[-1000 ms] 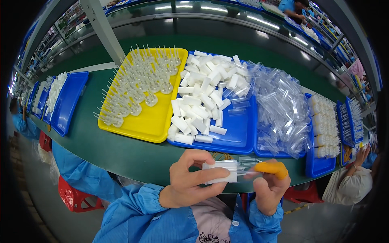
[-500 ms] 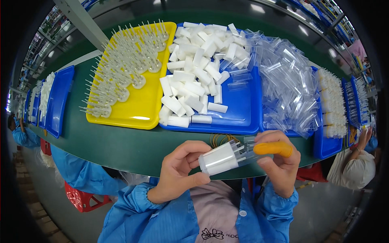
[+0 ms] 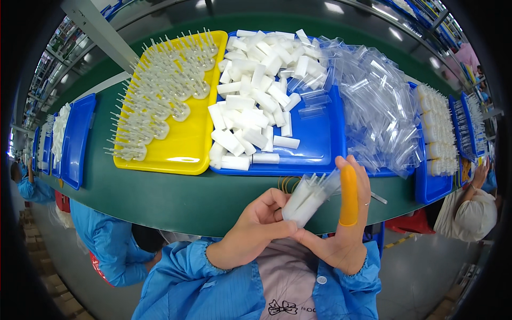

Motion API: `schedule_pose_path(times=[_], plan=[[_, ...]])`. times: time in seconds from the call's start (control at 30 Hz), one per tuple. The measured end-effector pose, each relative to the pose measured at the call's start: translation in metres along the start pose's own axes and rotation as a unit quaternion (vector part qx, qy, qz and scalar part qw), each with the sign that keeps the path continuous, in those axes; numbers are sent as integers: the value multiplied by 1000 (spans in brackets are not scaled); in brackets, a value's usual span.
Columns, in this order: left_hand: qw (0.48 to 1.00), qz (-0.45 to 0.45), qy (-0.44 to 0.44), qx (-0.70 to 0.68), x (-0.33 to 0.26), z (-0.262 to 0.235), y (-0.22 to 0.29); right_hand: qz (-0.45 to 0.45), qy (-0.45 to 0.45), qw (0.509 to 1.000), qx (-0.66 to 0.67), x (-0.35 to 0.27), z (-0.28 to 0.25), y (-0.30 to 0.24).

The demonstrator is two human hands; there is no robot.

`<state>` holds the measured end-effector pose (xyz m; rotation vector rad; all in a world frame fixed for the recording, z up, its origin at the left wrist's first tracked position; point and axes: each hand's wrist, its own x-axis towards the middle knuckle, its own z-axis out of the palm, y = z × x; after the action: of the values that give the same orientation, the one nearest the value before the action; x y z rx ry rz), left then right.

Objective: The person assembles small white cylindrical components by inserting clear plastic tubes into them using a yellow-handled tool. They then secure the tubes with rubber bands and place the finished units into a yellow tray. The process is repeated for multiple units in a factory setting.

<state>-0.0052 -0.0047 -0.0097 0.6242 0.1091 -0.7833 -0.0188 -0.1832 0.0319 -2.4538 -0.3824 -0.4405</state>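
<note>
My left hand (image 3: 256,229) is closed round the bottom of a small assembly: white foam pieces (image 3: 308,205) stand about thin pale pins (image 3: 318,178), which stick out at the top. It tilts up to the right. A clear plastic sheet (image 3: 332,184), smeared by motion, slants along its right side. My right hand (image 3: 346,234) wears an orange finger cot (image 3: 349,194) on the index finger. Its fingers are stretched upward beside the sheet, and its thumb reaches to the assembly's base. Whether the right fingers touch the sheet I cannot tell.
Beyond my hands stand a yellow tray (image 3: 184,146) of pinned bases, a blue tray (image 3: 320,152) of white foam blocks, and a heap of clear plastic sheets (image 3: 381,106). Rubber bands (image 3: 288,184) lie on the green table (image 3: 154,192). People work at both sides.
The assembly has moved right and tipped more upright. My right hand has gone from pinching the clear sheet to fingers stretched upward beside the assembly.
</note>
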Motion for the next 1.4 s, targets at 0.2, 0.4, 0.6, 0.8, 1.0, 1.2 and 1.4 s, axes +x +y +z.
schedule_pose_path(times=[0.2, 0.4, 0.6, 0.8, 1.0, 1.2, 1.4], plan=[[998, -62, -21, 5, 3, -5, -6, -6, -31, 999, -21, 6, -1, 0], [996, -63, -68, 4, 3, -13, -5, -28, -29, 999, 25, 4, -2, 4], [993, -75, -86, -30, 5, 18, 14, -67, -36, 992, 98, 1, 0, 2], [996, -14, -90, -2, 5, 9, 23, 10, -32, 960, 280, 4, 3, 1], [982, 180, 57, 24, -7, -15, 46, 9, -29, 999, 10, -3, -4, 32], [967, 243, 67, 26, -6, -20, 41, 60, -52, 990, -116, -11, 17, 33], [949, 270, 80, 143, -5, -14, 38, 106, -29, 987, -117, -25, -6, 45]])
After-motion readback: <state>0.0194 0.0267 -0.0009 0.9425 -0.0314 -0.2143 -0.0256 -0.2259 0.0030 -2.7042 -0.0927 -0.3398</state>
